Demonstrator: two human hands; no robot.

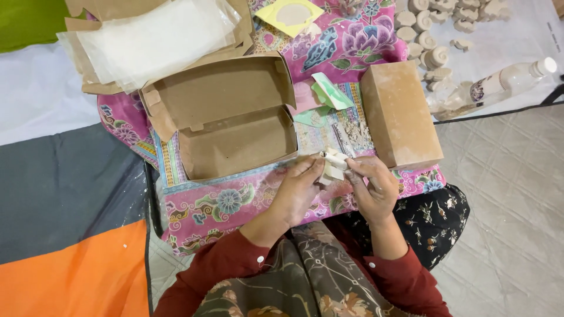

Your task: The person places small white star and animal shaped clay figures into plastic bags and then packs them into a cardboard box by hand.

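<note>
Landmark: open cardboard box [235,126], lid flapped back, interior showing nothing inside, sitting on a pink floral cloth [235,199].

Just off the box's near-right corner, both hands meet over a small pale carved piece [333,166]. Left hand [299,191] is closed round its near side, thumb and fingers pinching it. Right hand [370,185] grips the far side with fingertips curled in. Held between two hands like this, the piece is steadied above the cloth rather than resting on it; probably so it can be turned and worked by fingertip.

Right of the box: a tan rectangular block [399,114], lying flat, close to the right hand. Between box and block: pale crumbs [355,132] and green paper scraps [329,94].

Beyond the box's lid: stack of translucent sheets [155,38] on flattened card. Well beyond the block: many small pale finished pieces [435,35] grouped on a white sheet, beside a clear plastic bottle [505,82] lying on its side.
</note>
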